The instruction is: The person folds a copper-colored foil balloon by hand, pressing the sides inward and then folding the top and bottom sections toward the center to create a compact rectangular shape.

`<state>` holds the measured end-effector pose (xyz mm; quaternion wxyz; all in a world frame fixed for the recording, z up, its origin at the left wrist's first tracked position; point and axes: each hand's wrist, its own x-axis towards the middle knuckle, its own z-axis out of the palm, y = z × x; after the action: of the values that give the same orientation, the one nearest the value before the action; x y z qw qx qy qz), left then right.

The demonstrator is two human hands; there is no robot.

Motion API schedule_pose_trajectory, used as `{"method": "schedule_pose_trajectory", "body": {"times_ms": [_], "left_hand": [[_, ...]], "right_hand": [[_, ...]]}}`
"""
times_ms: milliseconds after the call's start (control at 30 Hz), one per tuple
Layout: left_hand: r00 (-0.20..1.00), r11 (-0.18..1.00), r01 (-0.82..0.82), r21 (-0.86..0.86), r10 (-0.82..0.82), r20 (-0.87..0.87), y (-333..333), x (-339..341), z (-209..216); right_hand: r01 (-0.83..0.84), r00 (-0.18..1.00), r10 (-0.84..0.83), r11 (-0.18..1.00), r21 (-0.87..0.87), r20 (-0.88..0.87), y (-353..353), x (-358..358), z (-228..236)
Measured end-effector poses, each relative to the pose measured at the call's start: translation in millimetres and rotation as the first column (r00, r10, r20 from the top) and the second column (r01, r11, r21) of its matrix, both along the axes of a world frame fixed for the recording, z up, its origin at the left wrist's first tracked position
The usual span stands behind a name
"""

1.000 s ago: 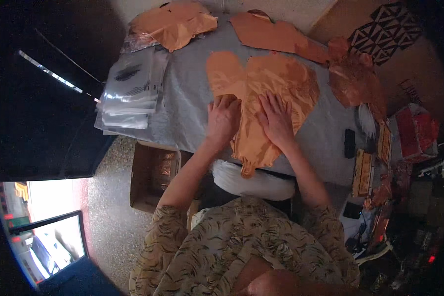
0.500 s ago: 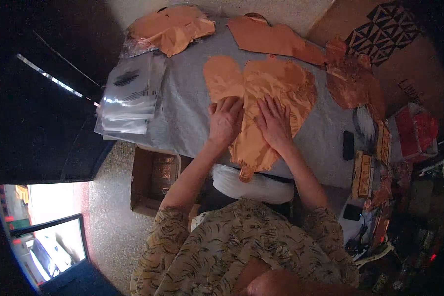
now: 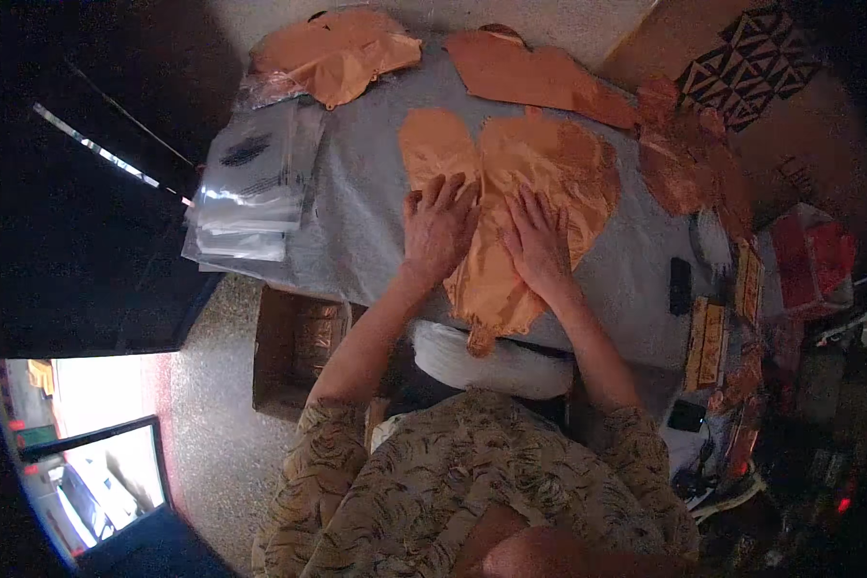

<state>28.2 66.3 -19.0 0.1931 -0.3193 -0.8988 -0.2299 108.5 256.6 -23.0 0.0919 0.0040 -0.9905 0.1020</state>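
A shiny orange heart-shaped foil balloon point(image 3: 561, 171) lies flat on a grey-covered table point(image 3: 356, 222), its narrow tail hanging toward me over the near edge. My left hand point(image 3: 438, 229) presses flat on the balloon's left lobe, fingers spread. Just to its right, my right hand point(image 3: 538, 241) lies flat on the middle of the balloon, fingers also apart. Neither hand grips anything.
More orange foil pieces lie at the far left point(image 3: 337, 53), far middle point(image 3: 530, 72) and right point(image 3: 684, 164). A stack of clear plastic bags point(image 3: 250, 193) sits at the table's left edge. An open cardboard box point(image 3: 299, 347) stands on the floor below. Patterned cardboard point(image 3: 742, 58) is at upper right.
Both hands have slid a little over the balloon, staying flat on it; the left hand's fingers have spread wider. The balloon has stayed in place.
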Motion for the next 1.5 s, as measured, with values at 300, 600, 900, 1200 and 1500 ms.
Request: {"method": "schedule_pose_trajectory", "body": {"times_ms": [300, 600, 900, 1200, 1500], "left_hand": [[0.999, 0.998, 0.012, 0.068, -0.015, 0.048, 2, 0, 2], [0.999, 0.997, 0.013, 0.072, -0.015, 0.028, 0, 1, 0], [0.980, 0.895, -0.170, 0.413, 0.110, 0.165, -16, -1, -15], [0.813, 0.826, -0.355, 0.438, 0.041, 0.580, -16, -19, 15], [0.726, 0.996, 0.001, -0.084, 0.057, 0.686, -49, -59, -18]], "right_hand": [[-0.013, 1.000, 0.013, 1.000, 0.004, 0.013, 3, 0, 5], [-0.031, 0.999, 0.031, 0.999, 0.016, -0.006, -1, 1, 6], [-0.030, 0.996, 0.030, 1.000, -0.002, -0.087, 0, 1, -3], [-0.007, 0.999, 0.008, 1.000, 0.018, -0.039, 2, 1, -1], [-0.026, 0.993, 0.026, 1.000, 0.007, -0.111, -6, 0, -6]]}}
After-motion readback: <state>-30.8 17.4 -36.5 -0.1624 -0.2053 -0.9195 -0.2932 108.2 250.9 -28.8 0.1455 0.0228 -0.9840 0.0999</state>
